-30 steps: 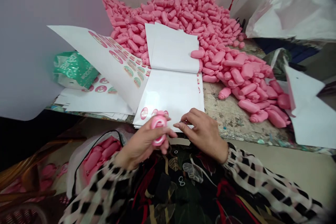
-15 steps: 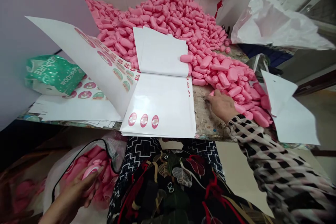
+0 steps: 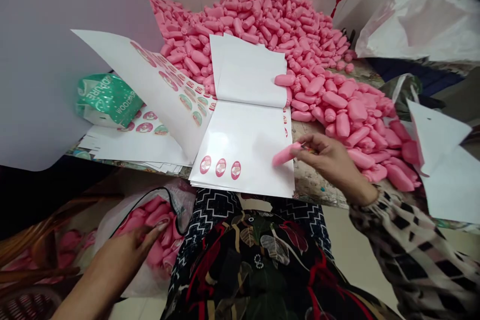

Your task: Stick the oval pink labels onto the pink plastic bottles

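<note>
Sheet [image 3: 243,130], white, bearing three oval stickers [image 3: 221,167] near its front edge, tops a stack at the front of the worktable [image 3: 309,177]. At its near right corner, the right hand [image 3: 326,160] grips a pink bottle [image 3: 285,154] by one end between thumb and fingers, the other end pointing left over the paper. Below and left of the sheet, the left hand [image 3: 123,250] is over a plastic bag [image 3: 144,280] of more bottles [image 3: 165,250], thumb showing; other fingers are partly hidden, so I cannot tell whether it holds anything. Behind and right of the sheet spreads a heap of pink bottles [image 3: 262,15]. Left of it, a printed page [image 3: 150,95] bends upward, with a green packet [image 3: 108,100] beyond.
</note>
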The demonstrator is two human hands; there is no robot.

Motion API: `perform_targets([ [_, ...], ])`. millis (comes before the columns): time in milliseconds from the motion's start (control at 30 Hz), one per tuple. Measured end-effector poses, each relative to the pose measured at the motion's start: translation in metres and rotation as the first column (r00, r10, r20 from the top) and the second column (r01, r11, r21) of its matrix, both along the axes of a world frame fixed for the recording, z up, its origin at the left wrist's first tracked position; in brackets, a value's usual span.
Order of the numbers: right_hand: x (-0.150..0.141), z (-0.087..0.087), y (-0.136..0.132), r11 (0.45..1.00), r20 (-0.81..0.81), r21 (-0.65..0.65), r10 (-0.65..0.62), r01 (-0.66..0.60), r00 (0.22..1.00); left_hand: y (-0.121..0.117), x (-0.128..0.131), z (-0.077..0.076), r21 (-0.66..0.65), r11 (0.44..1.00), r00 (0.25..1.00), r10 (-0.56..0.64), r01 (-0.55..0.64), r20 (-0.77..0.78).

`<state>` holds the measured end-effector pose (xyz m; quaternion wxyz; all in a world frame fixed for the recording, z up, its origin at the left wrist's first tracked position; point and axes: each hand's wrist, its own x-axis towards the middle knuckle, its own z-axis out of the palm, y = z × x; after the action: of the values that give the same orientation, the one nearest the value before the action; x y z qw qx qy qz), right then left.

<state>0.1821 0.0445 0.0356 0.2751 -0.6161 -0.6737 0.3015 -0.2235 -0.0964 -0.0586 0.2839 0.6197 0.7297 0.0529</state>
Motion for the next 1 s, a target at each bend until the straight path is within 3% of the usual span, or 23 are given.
perform_targets([
  [100,-0.039,0.001,-0.013,0.964,-0.320,-0.224,0.063,-0.140,0.945,0.016,0.053,0.044,0.004,0.995,0.959,0.098,-0.103,0.265],
  [167,-0.062,-0.003,-0.021,0.916,-0.424,-0.330,0.070,-0.227,0.903,0.030,0.090,0.061,0.009,0.995,0.839,0.076,-0.096,0.539],
  [267,-0.087,-0.012,-0.030,0.829,-0.508,-0.436,0.096,-0.351,0.856,0.048,0.131,0.066,-0.072,0.997,0.591,0.035,0.038,0.806],
  [333,-0.093,-0.019,-0.030,0.830,-0.510,-0.401,0.150,-0.389,0.847,0.057,0.145,0.061,-0.191,0.974,0.477,0.111,0.124,0.872],
  [367,-0.092,-0.022,-0.029,0.858,-0.469,-0.347,0.190,-0.378,0.863,0.060,0.148,0.057,-0.222,0.967,0.467,0.139,0.126,0.873],
  [433,-0.086,-0.032,-0.023,0.937,-0.257,-0.185,0.245,-0.297,0.935,0.067,0.146,0.051,-0.135,0.991,0.559,0.105,0.011,0.822],
  [500,-0.080,-0.042,-0.016,0.972,0.045,-0.018,0.237,-0.236,0.971,0.073,0.139,0.047,0.139,0.986,0.742,-0.022,-0.096,0.670],
  [567,-0.077,-0.052,-0.013,0.967,0.272,0.082,0.210,-0.240,0.939,0.079,0.132,0.043,0.371,0.928,0.895,-0.143,-0.027,0.423],
  [600,-0.078,-0.057,-0.013,0.962,0.341,0.105,0.204,-0.253,0.918,0.082,0.129,0.041,0.417,0.908,0.934,-0.185,0.045,0.304],
  [733,-0.087,-0.066,-0.016,0.948,0.496,0.154,0.169,-0.278,0.852,0.089,0.127,0.035,0.357,0.907,0.968,-0.251,0.224,0.031],
  [1000,-0.091,-0.063,-0.013,0.938,0.560,0.122,0.206,-0.326,0.802,0.094,0.130,0.034,0.303,0.917,0.965,-0.256,0.260,-0.054],
])
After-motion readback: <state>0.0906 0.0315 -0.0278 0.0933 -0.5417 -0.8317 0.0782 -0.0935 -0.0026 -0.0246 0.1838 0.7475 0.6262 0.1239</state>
